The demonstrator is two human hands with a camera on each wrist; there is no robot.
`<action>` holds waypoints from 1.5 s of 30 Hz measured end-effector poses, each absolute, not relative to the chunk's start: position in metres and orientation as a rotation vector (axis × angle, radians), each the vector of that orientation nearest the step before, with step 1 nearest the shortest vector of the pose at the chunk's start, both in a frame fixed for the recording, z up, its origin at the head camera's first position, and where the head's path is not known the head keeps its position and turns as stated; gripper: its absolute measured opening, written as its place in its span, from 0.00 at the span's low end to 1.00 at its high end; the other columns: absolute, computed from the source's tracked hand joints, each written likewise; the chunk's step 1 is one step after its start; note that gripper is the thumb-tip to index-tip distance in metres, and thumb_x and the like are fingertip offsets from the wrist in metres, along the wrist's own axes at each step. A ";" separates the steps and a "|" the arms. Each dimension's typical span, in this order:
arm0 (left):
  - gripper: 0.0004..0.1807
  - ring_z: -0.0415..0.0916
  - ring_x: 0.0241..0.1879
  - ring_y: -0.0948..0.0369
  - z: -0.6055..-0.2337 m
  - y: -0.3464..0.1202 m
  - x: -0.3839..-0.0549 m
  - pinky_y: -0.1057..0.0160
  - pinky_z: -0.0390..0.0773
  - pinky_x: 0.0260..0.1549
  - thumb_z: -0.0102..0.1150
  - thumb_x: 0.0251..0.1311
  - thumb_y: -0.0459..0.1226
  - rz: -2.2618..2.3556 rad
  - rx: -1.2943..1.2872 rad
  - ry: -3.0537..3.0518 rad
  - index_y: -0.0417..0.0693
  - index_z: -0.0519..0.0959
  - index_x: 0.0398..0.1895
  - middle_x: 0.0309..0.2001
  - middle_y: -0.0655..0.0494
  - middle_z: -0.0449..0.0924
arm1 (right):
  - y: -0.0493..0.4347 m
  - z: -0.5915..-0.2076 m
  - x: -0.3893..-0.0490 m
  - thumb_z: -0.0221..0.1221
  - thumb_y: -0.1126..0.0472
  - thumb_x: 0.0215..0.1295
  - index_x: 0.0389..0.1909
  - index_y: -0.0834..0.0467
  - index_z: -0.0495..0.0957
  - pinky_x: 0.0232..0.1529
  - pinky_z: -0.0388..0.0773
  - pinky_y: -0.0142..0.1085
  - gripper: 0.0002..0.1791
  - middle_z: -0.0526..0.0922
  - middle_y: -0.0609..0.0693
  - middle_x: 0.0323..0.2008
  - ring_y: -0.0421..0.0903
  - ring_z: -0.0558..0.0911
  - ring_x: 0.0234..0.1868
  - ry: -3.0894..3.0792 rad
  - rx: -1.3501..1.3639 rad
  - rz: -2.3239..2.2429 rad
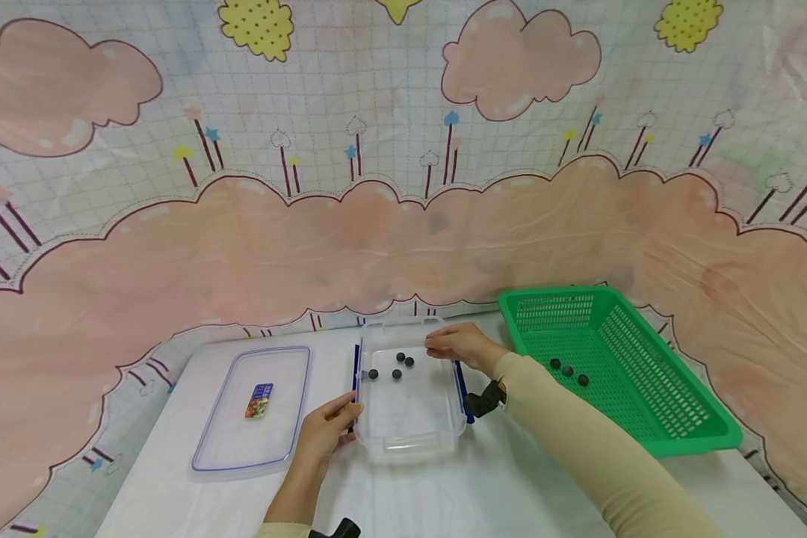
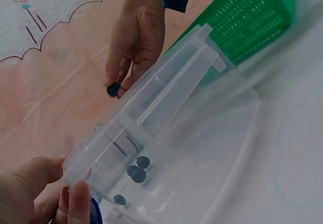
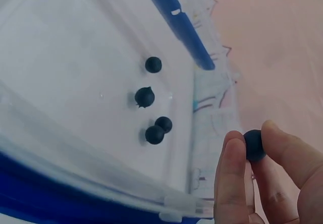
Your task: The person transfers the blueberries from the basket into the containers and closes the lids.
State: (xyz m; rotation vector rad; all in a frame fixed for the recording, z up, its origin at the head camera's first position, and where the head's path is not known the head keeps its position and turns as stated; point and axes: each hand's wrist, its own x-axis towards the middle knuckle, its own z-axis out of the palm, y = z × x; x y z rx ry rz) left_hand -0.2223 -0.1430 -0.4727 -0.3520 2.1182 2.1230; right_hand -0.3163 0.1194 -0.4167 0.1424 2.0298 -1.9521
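A clear plastic container (image 1: 410, 418) stands on the white table with its top uncovered and blue side clips (image 1: 465, 392) hanging at its sides. Several blueberries (image 1: 397, 374) lie on its floor, towards the far left. My left hand (image 1: 324, 427) grips the container's left wall, thumb and fingers at the rim in the left wrist view. Over the far right part of the container, my right hand (image 1: 467, 345) pinches one blueberry (image 3: 254, 146) between thumb and fingertips. That berry is hidden in the head view.
To the right is a green perforated basket (image 1: 672, 377) with three blueberries (image 1: 568, 370) inside. At the left lies a clear lid (image 1: 247, 470) with a blue seal, and a small colourful packet (image 1: 258, 401) on it. A printed cloth (image 1: 403, 246) hangs behind the table.
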 end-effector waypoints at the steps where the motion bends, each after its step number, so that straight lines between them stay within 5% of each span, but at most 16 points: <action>1: 0.25 0.74 0.34 0.64 -0.473 -0.143 -0.222 0.70 0.82 0.28 0.68 0.59 0.37 2.112 -0.358 2.119 0.36 0.78 0.59 0.34 0.57 0.77 | 0.118 -0.417 -0.317 0.57 0.73 0.68 0.56 0.77 0.74 0.52 0.82 0.37 0.18 0.83 0.65 0.47 0.43 0.84 0.38 2.028 0.158 -1.943; 8: 0.24 0.74 0.35 0.63 -0.471 -0.142 -0.220 0.70 0.82 0.29 0.65 0.61 0.36 2.064 -0.382 2.130 0.37 0.77 0.60 0.36 0.56 0.77 | 0.101 -0.414 -0.320 0.59 0.72 0.67 0.56 0.75 0.75 0.56 0.79 0.41 0.18 0.79 0.68 0.55 0.53 0.84 0.50 2.020 0.255 -1.870; 13: 0.25 0.74 0.37 0.62 -0.469 -0.142 -0.222 0.69 0.83 0.31 0.66 0.61 0.37 2.055 -0.403 2.123 0.39 0.77 0.60 0.37 0.57 0.78 | 0.089 -0.412 -0.324 0.62 0.71 0.64 0.52 0.72 0.79 0.49 0.83 0.37 0.16 0.83 0.65 0.50 0.47 0.86 0.41 2.098 0.314 -1.774; 26: 0.25 0.75 0.36 0.63 -0.469 -0.143 -0.221 0.68 0.82 0.31 0.66 0.61 0.37 2.050 -0.432 2.111 0.39 0.77 0.61 0.37 0.58 0.78 | 0.066 -0.427 -0.328 0.63 0.68 0.64 0.50 0.68 0.81 0.50 0.83 0.36 0.15 0.85 0.61 0.48 0.45 0.85 0.39 2.142 0.403 -1.738; 33: 0.25 0.74 0.36 0.62 -0.470 -0.141 -0.221 0.69 0.82 0.30 0.67 0.60 0.37 2.056 -0.441 2.114 0.39 0.77 0.60 0.36 0.58 0.77 | 0.062 -0.439 -0.326 0.68 0.65 0.59 0.41 0.66 0.85 0.39 0.84 0.31 0.10 0.86 0.54 0.36 0.39 0.80 0.28 2.379 0.361 -1.506; 45: 0.25 0.74 0.36 0.63 -0.471 -0.139 -0.220 0.69 0.82 0.30 0.66 0.61 0.37 2.057 -0.417 2.128 0.39 0.77 0.61 0.37 0.57 0.76 | 0.061 -0.458 -0.326 0.71 0.62 0.56 0.31 0.62 0.84 0.26 0.74 0.28 0.08 0.82 0.50 0.27 0.41 0.77 0.25 2.544 0.362 -1.286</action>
